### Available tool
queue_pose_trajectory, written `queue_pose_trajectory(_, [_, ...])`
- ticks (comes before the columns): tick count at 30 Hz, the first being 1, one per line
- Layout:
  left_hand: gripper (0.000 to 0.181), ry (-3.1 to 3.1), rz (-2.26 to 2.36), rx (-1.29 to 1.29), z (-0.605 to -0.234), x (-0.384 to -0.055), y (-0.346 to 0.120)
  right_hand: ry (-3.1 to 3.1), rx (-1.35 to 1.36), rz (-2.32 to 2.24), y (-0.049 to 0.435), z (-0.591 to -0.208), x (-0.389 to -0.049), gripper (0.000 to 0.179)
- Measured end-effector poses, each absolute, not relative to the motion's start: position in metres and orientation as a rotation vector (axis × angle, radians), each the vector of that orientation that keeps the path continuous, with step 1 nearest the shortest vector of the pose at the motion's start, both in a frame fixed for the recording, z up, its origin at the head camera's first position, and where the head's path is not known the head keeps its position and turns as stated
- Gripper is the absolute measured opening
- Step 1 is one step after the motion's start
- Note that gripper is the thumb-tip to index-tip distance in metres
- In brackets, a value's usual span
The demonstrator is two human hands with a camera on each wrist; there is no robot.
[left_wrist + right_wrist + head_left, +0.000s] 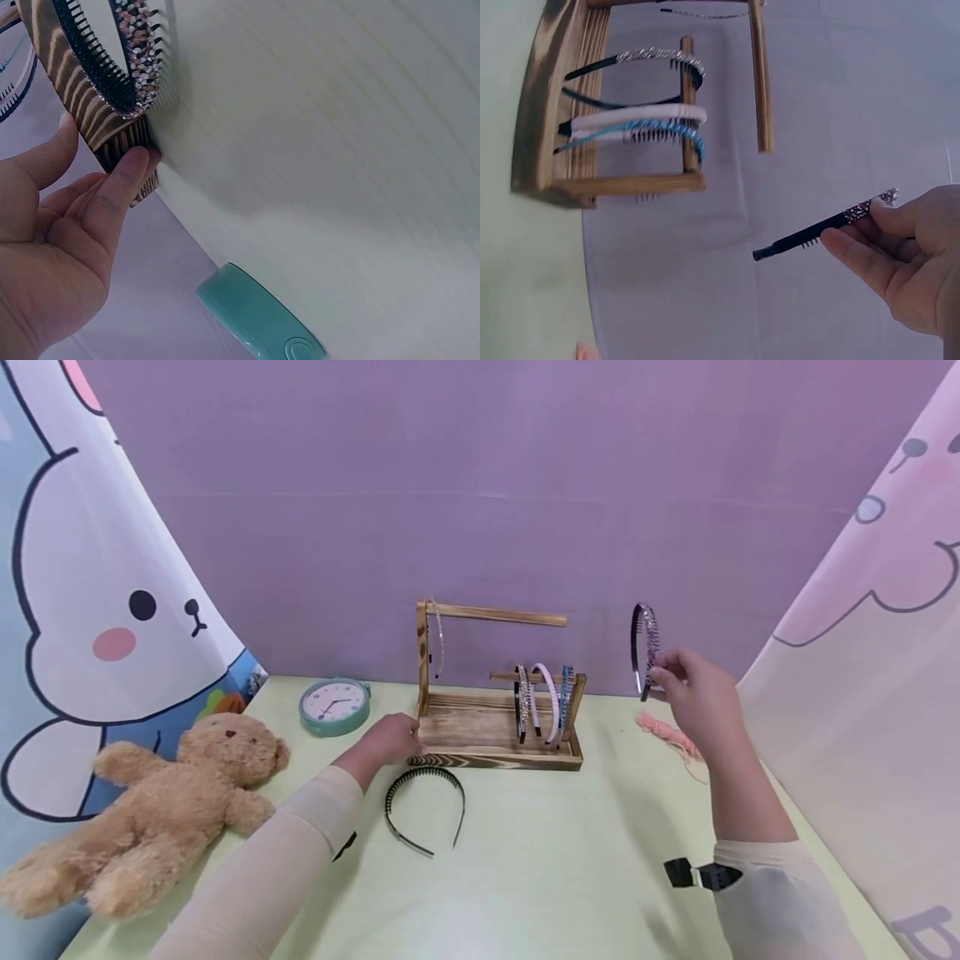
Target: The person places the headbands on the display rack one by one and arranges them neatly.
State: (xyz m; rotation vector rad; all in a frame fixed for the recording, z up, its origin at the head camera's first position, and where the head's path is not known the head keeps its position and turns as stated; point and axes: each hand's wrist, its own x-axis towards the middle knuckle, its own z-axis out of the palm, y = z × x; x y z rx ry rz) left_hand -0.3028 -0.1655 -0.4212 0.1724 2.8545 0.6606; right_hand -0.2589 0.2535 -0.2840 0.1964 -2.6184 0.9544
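A glittery headband point(647, 647) with pinkish stones and black comb teeth is pinched between the thumb and fingers of my right hand point(701, 697), raised right of a wooden headband stand point(495, 762). My left hand point(386, 739) grips the front left corner of the stand, its thumb and fingers on either side of the wood in the left wrist view. On the stand's low bar hang a silvery headband point(522, 706), a pale pink one point(552, 702) and a blue one point(567, 706). A thin beaded headband point(439, 643) hangs on the upper bar.
On the table before the stand lies a black toothed headband point(390, 802), stone-studded in the left wrist view. A teal clock point(335, 706) and a plush bear point(180, 793) lie to the left. Pink yarn point(667, 731) lies at right. Printed curtains point(870, 652) flank the table.
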Motion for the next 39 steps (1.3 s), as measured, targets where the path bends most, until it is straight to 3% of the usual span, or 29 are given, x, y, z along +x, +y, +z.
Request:
queue_pose_trajectory(25, [0.055, 2.848, 0.64, 0.159, -0.421, -0.303, -0.164, -2.494, 0.318, 1.303, 0.158, -0.293, -0.337, 0.021])
queue_pose_trajectory(39, [0.054, 2.846, 0.634, 0.142, -0.419, -0.303, -0.164, -2.502, 0.477, 1.312, 0.094, -0.31, -0.353, 0.016])
